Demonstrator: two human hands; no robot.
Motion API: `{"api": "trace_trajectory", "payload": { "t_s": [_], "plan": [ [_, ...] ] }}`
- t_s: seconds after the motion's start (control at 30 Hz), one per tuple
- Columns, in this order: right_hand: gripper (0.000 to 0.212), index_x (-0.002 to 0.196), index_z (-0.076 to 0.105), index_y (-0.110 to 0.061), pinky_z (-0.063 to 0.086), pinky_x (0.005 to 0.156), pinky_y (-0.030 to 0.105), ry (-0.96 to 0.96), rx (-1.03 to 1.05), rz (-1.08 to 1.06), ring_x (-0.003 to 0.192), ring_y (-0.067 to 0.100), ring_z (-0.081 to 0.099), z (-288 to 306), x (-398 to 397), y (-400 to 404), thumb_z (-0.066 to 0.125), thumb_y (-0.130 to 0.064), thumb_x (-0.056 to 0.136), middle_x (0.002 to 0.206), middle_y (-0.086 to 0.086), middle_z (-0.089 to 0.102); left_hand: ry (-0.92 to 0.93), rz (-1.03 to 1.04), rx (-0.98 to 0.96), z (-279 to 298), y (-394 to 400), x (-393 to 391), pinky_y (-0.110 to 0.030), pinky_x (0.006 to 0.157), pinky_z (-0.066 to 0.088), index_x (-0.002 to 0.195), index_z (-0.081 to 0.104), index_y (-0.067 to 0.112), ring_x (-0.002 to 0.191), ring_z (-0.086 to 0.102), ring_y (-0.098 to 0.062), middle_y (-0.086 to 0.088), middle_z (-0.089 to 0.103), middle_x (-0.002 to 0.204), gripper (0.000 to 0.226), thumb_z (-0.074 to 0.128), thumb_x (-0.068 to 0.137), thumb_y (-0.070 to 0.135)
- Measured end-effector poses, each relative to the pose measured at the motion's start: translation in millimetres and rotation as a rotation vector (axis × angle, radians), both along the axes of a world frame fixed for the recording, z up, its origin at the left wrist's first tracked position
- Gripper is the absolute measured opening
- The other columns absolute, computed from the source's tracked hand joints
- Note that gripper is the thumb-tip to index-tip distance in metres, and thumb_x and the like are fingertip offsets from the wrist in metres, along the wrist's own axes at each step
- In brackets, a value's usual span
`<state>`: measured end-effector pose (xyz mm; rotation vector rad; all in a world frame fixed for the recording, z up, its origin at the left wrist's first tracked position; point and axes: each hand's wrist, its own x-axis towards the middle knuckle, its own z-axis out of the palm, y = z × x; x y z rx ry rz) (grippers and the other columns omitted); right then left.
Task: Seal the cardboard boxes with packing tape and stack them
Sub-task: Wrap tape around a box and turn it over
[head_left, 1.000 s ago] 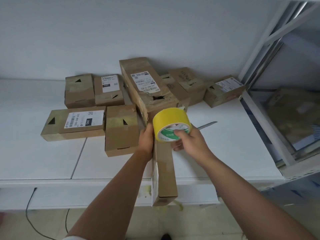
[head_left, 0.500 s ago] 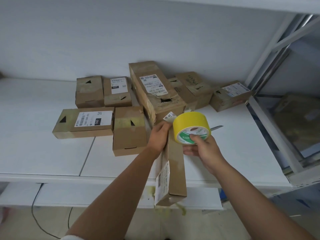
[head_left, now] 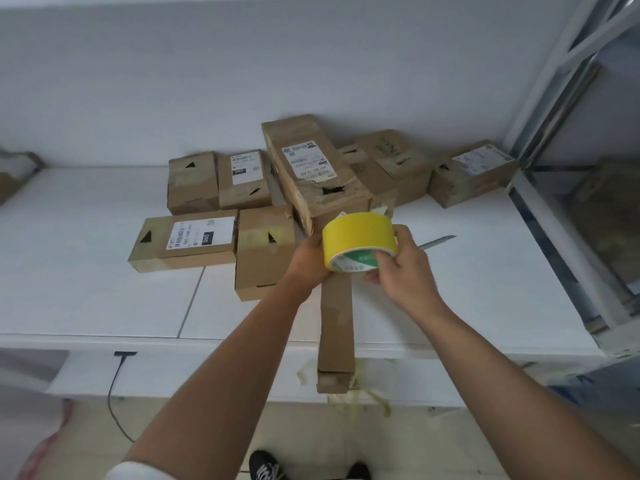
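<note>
1. A long narrow cardboard box [head_left: 336,320] is lying with its long axis running from the counter's [head_left: 104,306] front edge back toward the wall, its near end jutting out past that edge and its far end hidden under the hands.
2. The left hand [head_left: 310,261] is wrapping its fingers round the far end of the long narrow cardboard box, gripping it from the left side.
3. The right hand [head_left: 401,268] is gripping a yellow tape roll [head_left: 358,242], with the thumb curled into the core and the fingers round the outer rim.
4. The yellow tape roll is sitting directly above the box's far end, its open core facing down and toward the person; whether it is touching the cardboard cannot be told.
5. Loose yellowish tape strips [head_left: 367,400] are hanging from the box's near end, below the counter's front edge.
6. More boxes [head_left: 194,239] are clustering toward the back edge of the counter, several bearing white labels.
7. A metal blade [head_left: 437,242] is lying just right of the right hand.
</note>
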<state>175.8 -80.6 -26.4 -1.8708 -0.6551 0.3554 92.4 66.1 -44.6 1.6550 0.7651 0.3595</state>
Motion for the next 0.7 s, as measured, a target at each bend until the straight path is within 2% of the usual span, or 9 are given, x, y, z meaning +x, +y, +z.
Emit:
{"api": "trace_trajectory", "payload": {
  "t_s": [0.03,0.1,0.23,0.33,0.4,0.47,0.53,0.6,0.7],
  "plan": [
    [0.018,0.111,0.049,-0.025,0.059,0.072,0.049,-0.029,-0.001,-0.028,0.058,0.019,0.071,0,5,-5,0.053,-0.018,0.094,0.082,0.001,0.068,0.036,0.028,0.016,1,-1,1,-0.041,0.097,0.049,0.110,0.066,0.012,0.109,0.062,-0.028,-0.009,0.066,0.108,0.015,0.055,0.102,0.019],
    [0.019,0.111,0.050,-0.025,0.059,0.073,0.047,-0.028,-0.021,-0.090,0.056,0.018,0.071,-2,16,-16,0.051,-0.018,0.094,0.084,0.004,0.069,0.115,0.063,0.054,4,-2,5,-0.040,0.096,0.050,0.100,0.068,0.018,0.102,0.063,-0.023,-0.005,0.067,0.103,0.035,0.046,0.104,0.044],
    [0.014,0.109,0.048,-0.023,0.059,0.072,0.042,-0.010,-0.077,-0.094,0.052,0.017,0.069,-11,19,-27,0.047,-0.019,0.096,0.089,0.011,0.069,0.156,0.023,0.135,4,-2,9,-0.043,0.093,0.054,0.104,0.071,0.020,0.098,0.065,-0.020,-0.002,0.070,0.102,0.048,0.047,0.097,0.061],
    [0.013,0.110,0.047,-0.019,0.059,0.068,0.039,0.029,-0.074,-0.078,0.052,0.017,0.069,-23,17,-29,0.046,-0.019,0.098,0.090,0.012,0.069,0.263,-0.056,0.394,10,-1,6,-0.035,0.085,0.052,0.107,0.069,0.021,0.098,0.063,-0.022,0.001,0.068,0.102,0.045,0.048,0.097,0.059],
    [0.013,0.112,0.047,-0.020,0.060,0.068,0.042,0.075,-0.049,-0.051,0.054,0.019,0.070,-31,15,-30,0.047,-0.018,0.099,0.087,0.009,0.069,0.317,-0.110,0.628,14,0,5,-0.037,0.083,0.051,0.111,0.069,0.022,0.098,0.062,-0.025,-0.002,0.068,0.106,0.042,0.045,0.099,0.055],
    [0.015,0.114,0.046,-0.023,0.060,0.069,0.046,0.146,-0.006,-0.025,0.057,0.023,0.071,-40,11,-29,0.048,-0.018,0.100,0.088,0.004,0.067,0.349,-0.146,0.743,16,1,5,-0.038,0.080,0.051,0.111,0.069,0.022,0.099,0.063,-0.028,-0.005,0.067,0.110,0.042,0.040,0.102,0.052],
    [0.016,0.115,0.046,-0.023,0.060,0.065,0.042,0.222,0.036,-0.012,0.056,0.022,0.070,-50,7,-27,0.050,-0.018,0.100,0.090,0.006,0.066,0.407,-0.172,0.761,18,-1,8,-0.034,0.075,0.044,0.114,0.067,0.015,0.102,0.062,-0.032,-0.012,0.066,0.114,0.044,0.034,0.106,0.044],
    [0.016,0.115,0.049,-0.018,0.055,0.053,0.030,0.295,0.060,-0.015,0.052,0.014,0.066,-59,4,-25,0.054,-0.019,0.100,0.089,0.011,0.066,0.452,-0.170,0.677,22,-6,13,-0.032,0.077,0.039,0.116,0.063,0.007,0.106,0.059,-0.034,-0.018,0.063,0.120,0.044,0.030,0.108,0.035],
    [0.022,0.115,0.056,-0.007,0.048,0.048,0.023,0.430,0.103,-0.037,0.053,0.010,0.062,-71,-1,-21,0.060,-0.020,0.097,0.083,0.009,0.066,0.491,-0.141,0.570,18,-14,20,-0.039,0.091,0.042,0.127,0.054,0.004,0.118,0.053,-0.034,-0.019,0.055,0.130,0.047,0.026,0.107,0.037]
  ]
}}
